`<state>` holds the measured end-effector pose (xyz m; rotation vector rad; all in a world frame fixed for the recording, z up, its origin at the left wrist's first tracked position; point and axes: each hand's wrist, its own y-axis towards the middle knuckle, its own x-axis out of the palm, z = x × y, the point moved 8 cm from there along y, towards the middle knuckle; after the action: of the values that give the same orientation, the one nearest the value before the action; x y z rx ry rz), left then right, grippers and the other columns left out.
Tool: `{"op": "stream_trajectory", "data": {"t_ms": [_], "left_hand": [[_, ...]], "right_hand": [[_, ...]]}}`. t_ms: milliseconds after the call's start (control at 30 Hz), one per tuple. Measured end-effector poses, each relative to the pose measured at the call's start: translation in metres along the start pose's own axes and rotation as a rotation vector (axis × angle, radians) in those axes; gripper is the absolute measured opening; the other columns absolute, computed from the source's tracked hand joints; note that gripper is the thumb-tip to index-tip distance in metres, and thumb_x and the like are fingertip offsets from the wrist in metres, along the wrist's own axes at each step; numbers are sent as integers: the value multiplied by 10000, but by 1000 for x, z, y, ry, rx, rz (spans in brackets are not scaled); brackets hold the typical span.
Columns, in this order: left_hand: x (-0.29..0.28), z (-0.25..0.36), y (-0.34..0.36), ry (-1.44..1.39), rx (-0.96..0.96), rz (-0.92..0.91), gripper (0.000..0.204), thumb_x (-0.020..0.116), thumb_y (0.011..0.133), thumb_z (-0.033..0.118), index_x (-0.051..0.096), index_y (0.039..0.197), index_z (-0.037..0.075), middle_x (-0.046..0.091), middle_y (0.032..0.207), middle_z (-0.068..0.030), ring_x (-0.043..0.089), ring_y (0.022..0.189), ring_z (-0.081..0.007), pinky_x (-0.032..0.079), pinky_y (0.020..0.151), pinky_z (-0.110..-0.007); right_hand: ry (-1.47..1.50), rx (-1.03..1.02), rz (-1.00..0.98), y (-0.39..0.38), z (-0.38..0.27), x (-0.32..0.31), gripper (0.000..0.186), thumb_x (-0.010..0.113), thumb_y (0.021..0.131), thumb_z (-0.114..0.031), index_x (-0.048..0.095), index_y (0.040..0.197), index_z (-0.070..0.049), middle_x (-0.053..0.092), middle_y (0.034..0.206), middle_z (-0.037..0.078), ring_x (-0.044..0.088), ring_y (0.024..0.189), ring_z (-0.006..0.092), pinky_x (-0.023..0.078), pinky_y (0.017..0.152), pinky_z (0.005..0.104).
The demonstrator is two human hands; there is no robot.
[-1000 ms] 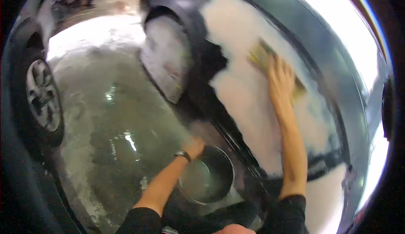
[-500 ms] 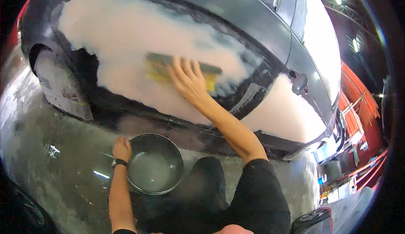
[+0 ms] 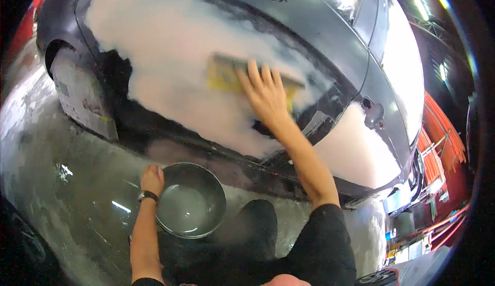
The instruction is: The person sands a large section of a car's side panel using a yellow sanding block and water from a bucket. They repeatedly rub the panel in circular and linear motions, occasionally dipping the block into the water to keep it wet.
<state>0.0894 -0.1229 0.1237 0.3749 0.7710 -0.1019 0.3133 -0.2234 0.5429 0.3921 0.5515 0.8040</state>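
Note:
My right hand [image 3: 268,96] grips a long sanding block [image 3: 223,70] with a dark back and a yellow sheet along its lower side. The block is pressed on a car door panel [image 3: 170,44] coated with pale pinkish filler, and its outline is smeared by motion. My fingers lie over its upper edge. My left hand [image 3: 152,179], a watch at its wrist, is closed beside the rim of a round dark basin [image 3: 216,180] holding cloudy water. What it holds, if anything, is hidden.
A dark car [image 3: 309,18] fills the upper view. Its wheel is covered with printed paper [image 3: 82,98]. A second filler patch [image 3: 356,147] lies near the door handle [image 3: 374,113]. Red racks [image 3: 438,136] stand at the right, and another car's wheel [image 3: 379,277] shows at lower right.
My right hand has slid the sanding block rightward across the filler. My left hand stays beside the basin. The whole view has shifted slightly.

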Motion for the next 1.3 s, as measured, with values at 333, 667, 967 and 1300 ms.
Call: {"op": "stream_trajectory", "data": {"t_ms": [333, 667, 967, 1300], "left_hand": [[-6, 4, 3, -103, -39, 10, 222, 608, 970, 248, 654, 994, 33, 648, 981, -240, 635, 921, -460, 511, 799, -551], [-15, 9, -6, -34, 29, 109, 207, 634, 948, 243, 669, 964, 39, 655, 1008, -219, 655, 912, -430, 546, 777, -524], [-29, 25, -5, -54, -48, 91, 201, 656, 934, 247, 695, 998, 61, 661, 1017, -222, 669, 900, -422, 560, 802, -514], [-3, 3, -4, -60, -70, 39, 232, 645, 941, 275, 678, 1009, 56, 651, 1053, -232, 671, 928, -426, 558, 813, -538]], "right_hand": [[-41, 23, -96, -114, 18, 8, 478, 553, 917, -177, 621, 1386, -116, 479, 1528, 194, 510, 1324, 397, 433, 1094, 543], [34, 44, 25, 75, 33, -7, 489, 577, 896, -156, 594, 1379, -86, 543, 1371, 176, 560, 1148, 338, 477, 987, 455], [-64, -13, 122, 150, -19, 9, 467, 577, 900, -152, 610, 1351, -37, 557, 1317, 192, 574, 1097, 367, 480, 912, 485], [-78, -115, 139, 109, -83, 35, 438, 571, 909, -151, 659, 1322, -33, 525, 1400, 266, 551, 1171, 418, 470, 959, 557]]}}
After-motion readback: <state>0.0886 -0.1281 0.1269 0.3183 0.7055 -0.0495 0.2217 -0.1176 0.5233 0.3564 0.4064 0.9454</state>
